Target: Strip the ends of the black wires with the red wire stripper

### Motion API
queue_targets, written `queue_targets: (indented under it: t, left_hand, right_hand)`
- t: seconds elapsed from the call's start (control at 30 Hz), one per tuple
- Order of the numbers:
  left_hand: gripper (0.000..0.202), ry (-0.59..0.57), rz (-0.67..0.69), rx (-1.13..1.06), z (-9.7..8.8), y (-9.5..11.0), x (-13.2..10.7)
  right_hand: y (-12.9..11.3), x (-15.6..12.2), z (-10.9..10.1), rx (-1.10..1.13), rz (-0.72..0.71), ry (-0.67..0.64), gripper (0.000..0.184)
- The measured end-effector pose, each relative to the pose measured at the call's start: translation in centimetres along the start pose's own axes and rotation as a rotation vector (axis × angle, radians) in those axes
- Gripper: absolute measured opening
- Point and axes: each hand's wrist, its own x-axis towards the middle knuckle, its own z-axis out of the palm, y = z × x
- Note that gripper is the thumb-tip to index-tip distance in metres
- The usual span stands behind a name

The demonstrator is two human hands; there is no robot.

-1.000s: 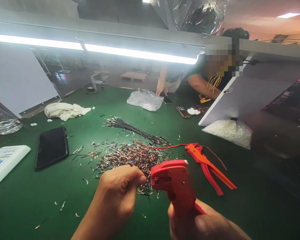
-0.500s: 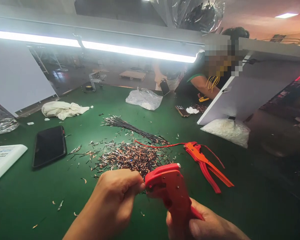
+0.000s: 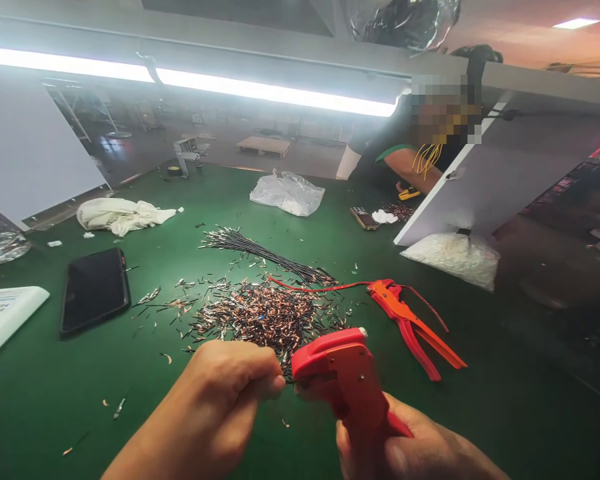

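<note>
My right hand (image 3: 420, 440) is wrapped around the handles of a red wire stripper (image 3: 347, 380), whose jaw end points left. At that jaw, my left hand (image 3: 235, 393) is closed in a pinch. A short bit of thin black wire (image 3: 289, 381) shows between my left fingertips and the jaw; the rest of it is hidden by the hand. Beyond both hands lies a heap of cut wire ends and copper scraps (image 3: 265, 313). A bundle of black wires (image 3: 265, 253) with bare ends rests behind the heap.
A second red and orange wire stripper (image 3: 410, 323) lies at right, with a red strip by it. On the green table (image 3: 180, 413) are a black phone (image 3: 95, 290), a white cloth (image 3: 125, 215), and a plastic bag (image 3: 287, 193). A co-worker's arm (image 3: 410, 167) is at the far right.
My left hand has shifted slightly left, leaving a small gap to the stripper's jaw. The stripper has moved a little right. A hand with a phone at the back is gone from view.
</note>
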Motion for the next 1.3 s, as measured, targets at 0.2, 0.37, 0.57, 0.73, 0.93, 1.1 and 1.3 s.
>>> queue_targets:
  t: [0.2,0.37,0.57,0.73,0.93,1.1,1.3]
  left_hand:
    - [0.028,-0.061,-0.014,-0.059,0.0,-0.3,0.0]
    - [0.030,-0.124,-0.040,-0.068,-0.2,-0.2,0.2]
    - [0.031,-0.176,-0.085,-0.063,-0.3,-0.1,0.3]
    - [0.037,-0.217,-0.232,-0.123,-0.2,-0.5,0.1]
    - [0.034,-0.066,-0.320,-0.226,0.1,-0.9,-0.2]
    - [0.031,0.055,-0.237,-0.115,0.7,-0.8,0.1]
    - [0.014,0.112,-0.091,0.062,0.5,-0.9,-0.1]
  right_hand:
    - [-0.3,0.0,-0.3,-0.040,0.013,-0.033,0.066]
    - [0.5,-0.1,-0.6,-0.028,0.020,-0.025,0.064]
    - [1.4,-0.1,-0.7,0.020,0.015,-0.039,0.065]
    - [3.2,-0.4,-1.1,0.067,0.022,0.047,0.060]
    - [6.0,0.4,-1.4,0.264,-0.138,0.070,0.057]
    - [5.7,1.0,-0.7,0.447,-0.267,-0.001,0.047]
    - [4.8,0.8,-0.2,0.539,-0.230,-0.042,0.048]
